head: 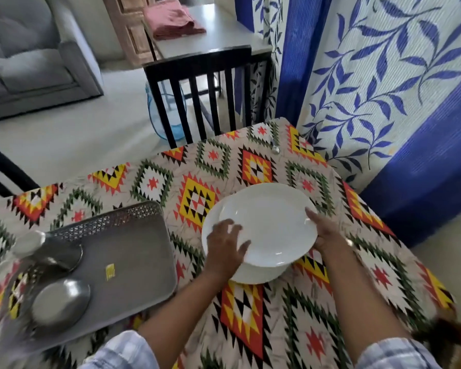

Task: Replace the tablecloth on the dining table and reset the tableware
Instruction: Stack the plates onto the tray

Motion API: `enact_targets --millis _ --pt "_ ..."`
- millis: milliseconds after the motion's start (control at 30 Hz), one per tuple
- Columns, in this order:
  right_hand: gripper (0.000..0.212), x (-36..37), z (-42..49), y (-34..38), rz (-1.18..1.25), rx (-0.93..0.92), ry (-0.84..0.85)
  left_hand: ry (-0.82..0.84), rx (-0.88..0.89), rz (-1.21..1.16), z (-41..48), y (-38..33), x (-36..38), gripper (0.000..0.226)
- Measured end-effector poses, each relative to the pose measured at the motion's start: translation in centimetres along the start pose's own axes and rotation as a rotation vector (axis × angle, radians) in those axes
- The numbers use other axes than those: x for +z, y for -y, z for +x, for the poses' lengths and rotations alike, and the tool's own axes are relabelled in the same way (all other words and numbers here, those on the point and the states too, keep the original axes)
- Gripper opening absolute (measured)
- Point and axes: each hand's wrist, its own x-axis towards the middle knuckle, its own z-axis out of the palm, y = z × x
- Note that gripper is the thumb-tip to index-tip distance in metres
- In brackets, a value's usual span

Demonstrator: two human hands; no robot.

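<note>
The dining table is covered edge to edge by a pale tablecloth printed with red, yellow, black and green diamond patterns. At the near left, a rectangular grey metal tray with a perforated rim lies on the cloth. Just right of it, near the middle, sits a stack of round white plates, with the upper plate tilted. A small metal spoon lies at the far right corner.

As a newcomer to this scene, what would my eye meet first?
First the bright geometric tablecloth covering the table. At its middle, white plates are stacked, the left hand resting on top, the right hand gripping the rim. Leftward lies a grey tray with steel bowls.
</note>
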Motion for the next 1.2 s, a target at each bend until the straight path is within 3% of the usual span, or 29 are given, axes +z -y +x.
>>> enact_targets --millis 67,133,233,300,433,633,800,933,1033,1200 --pt "0.05 0.7 -0.7 -1.0 -0.03 -0.048 -0.096 0.069 -0.321 0.039 -0.4 0.8 -0.8 0.055" --pt "0.032 1.4 -1.5 -1.6 -0.084 -0.105 -0.186 0.099 -0.601 -0.124 -0.3 1.2 -1.4 0.065" --pt "0.035 1.9 -2.1 -2.6 -0.27 -0.241 -0.285 0.064 -0.927 -0.449 0.5 1.6 -1.9 0.061" --pt "0.032 2.5 -2.3 -3.0 -0.463 -0.3 -0.395 0.064 -1.011 -0.549 0.9 1.7 -2.2 0.054" --pt "0.033 3.5 -2.3 -3.7 -0.729 -0.358 -0.456 0.014 -1.039 -0.698 1.5 1.6 -2.3 0.063" --pt "0.045 4.9 -1.9 -3.1 -0.671 -0.402 -0.381 -0.109 -0.86 -0.775 2.7 1.0 -4.2 0.041" --pt "0.037 10.5 -2.6 -0.6 -0.51 -0.439 -0.09 -0.348 -0.694 -0.893 3.7 3.4 -10.1 0.04" --pt "0.042 17.2 -3.6 -1.8 -0.63 -0.491 0.022 -0.483 -0.741 -0.964 0.9 8.8 -13.7 0.038" --pt "0.037 21.9 -5.2 -4.6 -0.745 -0.53 0.032 -0.444 -0.875 -0.946 -3.3 13.5 -14.2 0.04" --pt "0.043 26.3 -7.5 -10.1 -0.879 -0.579 -0.013 -0.139 -0.969 -0.795 -8.9 18.2 -14.1 0.04"
